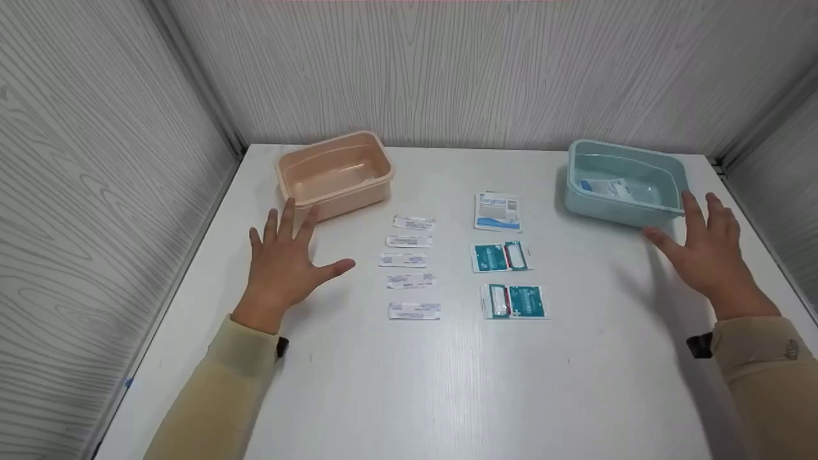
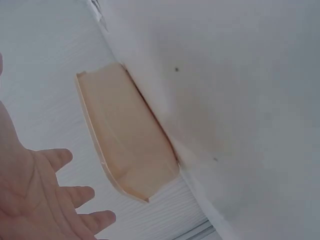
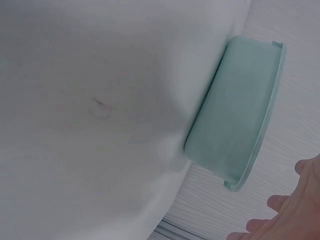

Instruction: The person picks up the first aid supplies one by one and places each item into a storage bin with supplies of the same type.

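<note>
My left hand (image 1: 281, 271) is held over the table with its fingers spread, just in front of a peach plastic bin (image 1: 354, 199). It holds nothing; in the left wrist view its palm and fingers stand beside the same bin (image 2: 130, 130). On the other side, my right hand (image 1: 709, 255), also spread and holding nothing, is at the near right corner of a light teal bin (image 1: 613, 207). A white and blue packet (image 1: 617, 188) lies inside that bin. In the right wrist view the fingers appear below the teal bin (image 3: 235, 107).
Several narrow white paper strips (image 1: 409, 260) lie in a column mid-table. To their right are a white and blue "Surgical" packet (image 1: 497, 211) and two teal and white packets (image 1: 491, 258). Grey wood-patterned panels (image 1: 409, 76) enclose the white table (image 1: 383, 390) behind and at both sides.
</note>
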`<act>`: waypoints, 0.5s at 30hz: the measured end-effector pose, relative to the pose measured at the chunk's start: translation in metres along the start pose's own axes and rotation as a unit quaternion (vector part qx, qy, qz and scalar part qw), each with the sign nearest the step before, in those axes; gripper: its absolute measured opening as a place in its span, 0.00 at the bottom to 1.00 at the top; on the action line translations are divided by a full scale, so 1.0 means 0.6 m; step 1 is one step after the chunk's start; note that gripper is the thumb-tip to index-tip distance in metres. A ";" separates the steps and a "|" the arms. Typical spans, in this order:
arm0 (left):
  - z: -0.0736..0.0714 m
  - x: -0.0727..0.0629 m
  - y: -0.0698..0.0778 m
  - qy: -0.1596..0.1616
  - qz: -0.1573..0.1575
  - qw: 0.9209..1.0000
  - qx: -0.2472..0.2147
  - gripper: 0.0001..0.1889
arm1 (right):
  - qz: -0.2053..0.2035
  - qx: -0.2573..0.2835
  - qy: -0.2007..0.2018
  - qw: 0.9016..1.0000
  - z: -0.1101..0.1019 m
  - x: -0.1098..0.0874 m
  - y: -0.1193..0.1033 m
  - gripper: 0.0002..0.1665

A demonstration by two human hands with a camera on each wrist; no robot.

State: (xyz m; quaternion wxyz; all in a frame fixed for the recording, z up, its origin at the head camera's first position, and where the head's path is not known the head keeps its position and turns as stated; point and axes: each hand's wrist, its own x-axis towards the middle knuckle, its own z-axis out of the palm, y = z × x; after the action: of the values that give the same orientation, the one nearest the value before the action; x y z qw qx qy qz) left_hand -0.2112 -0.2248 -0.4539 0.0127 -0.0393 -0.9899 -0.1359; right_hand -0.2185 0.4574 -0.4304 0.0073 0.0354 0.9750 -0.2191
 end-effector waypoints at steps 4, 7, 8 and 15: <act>0.003 -0.010 0.012 0.000 0.012 1.000 -0.004 0.68 | 0.014 0.014 0.002 1.000 -0.008 0.028 0.003 0.66; 0.003 -0.019 0.022 -0.001 0.021 1.000 -0.003 0.68 | 0.023 0.021 0.001 1.000 -0.015 0.047 0.006 0.67; 0.003 -0.022 0.026 -0.001 0.024 1.000 -0.004 0.68 | 0.026 0.021 0.000 0.999 -0.017 0.052 0.008 0.68; 0.008 -0.048 0.058 -0.004 0.046 0.999 -0.007 0.64 | 0.039 0.001 0.005 0.999 -0.018 0.096 0.021 0.70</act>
State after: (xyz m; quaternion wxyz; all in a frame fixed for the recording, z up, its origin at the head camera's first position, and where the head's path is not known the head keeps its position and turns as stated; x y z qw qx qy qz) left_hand -0.1794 -0.1920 -0.4501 0.0145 -0.0855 -0.9860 -0.1424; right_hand -0.2749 0.4775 -0.4276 0.0105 0.0749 0.9727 -0.2193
